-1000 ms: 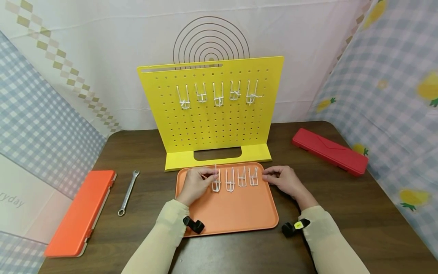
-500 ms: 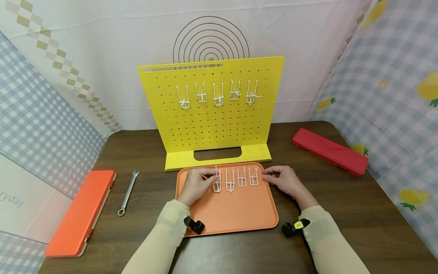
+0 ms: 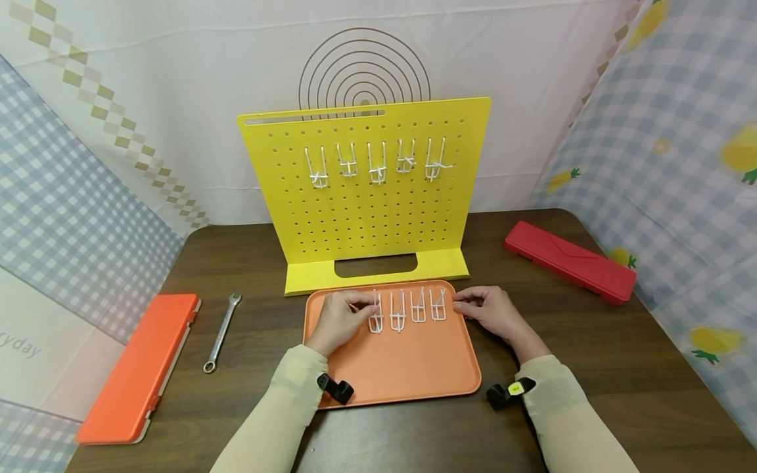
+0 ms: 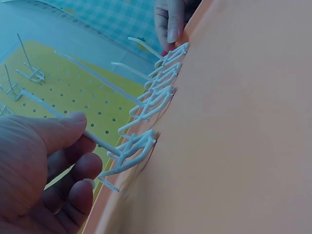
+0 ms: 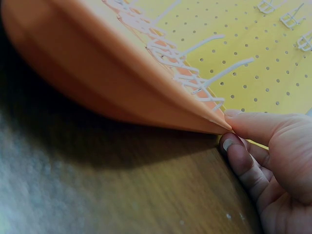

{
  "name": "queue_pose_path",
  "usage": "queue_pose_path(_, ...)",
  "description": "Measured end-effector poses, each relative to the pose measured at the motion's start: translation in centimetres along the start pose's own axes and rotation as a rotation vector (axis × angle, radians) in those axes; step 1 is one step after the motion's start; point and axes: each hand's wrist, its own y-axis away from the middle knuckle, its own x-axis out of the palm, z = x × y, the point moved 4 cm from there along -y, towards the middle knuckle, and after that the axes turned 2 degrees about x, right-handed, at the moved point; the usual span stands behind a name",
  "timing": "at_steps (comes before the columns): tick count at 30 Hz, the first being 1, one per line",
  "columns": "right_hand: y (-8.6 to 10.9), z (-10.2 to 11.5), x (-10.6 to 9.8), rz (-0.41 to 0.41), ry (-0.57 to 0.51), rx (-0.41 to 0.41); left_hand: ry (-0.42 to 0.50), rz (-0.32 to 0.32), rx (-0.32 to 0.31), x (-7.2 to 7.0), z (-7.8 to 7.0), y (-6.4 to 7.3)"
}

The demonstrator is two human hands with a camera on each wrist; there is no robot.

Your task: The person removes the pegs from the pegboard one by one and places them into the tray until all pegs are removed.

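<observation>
An orange tray lies on the table with a row of white wire pegboard hooks along its far side. My left hand pinches the long prong of the leftmost hook between thumb and forefinger. That hook's wire base stands at the tray's surface in the left wrist view. Beside it in the row are a second hook, a third hook and the rightmost hook. At the tray's far right corner, my right hand grips the rim between thumb and fingers.
Behind the tray stands a yellow pegboard, with several white hooks hanging in its upper rows. On the left lie a wrench and an orange case. A red case rests at the right. Cloth surrounds the table.
The leftmost hook has shifted slightly to the right in my left hand, and its prong tip has dropped a little. My right hand stays at the tray rim.
</observation>
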Motion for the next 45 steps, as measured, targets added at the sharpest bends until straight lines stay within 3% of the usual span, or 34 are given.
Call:
queue_pose_path(33, 0.1, 0.2, 0.0, 0.001, -0.001, -0.013, 0.027, 0.017, -0.051, 0.0, 0.1, 0.1)
queue_pose_path(45, 0.0, 0.2, 0.0, 0.004, -0.009, -0.006, 0.098, -0.041, 0.023, -1.2, -1.6, 0.0)
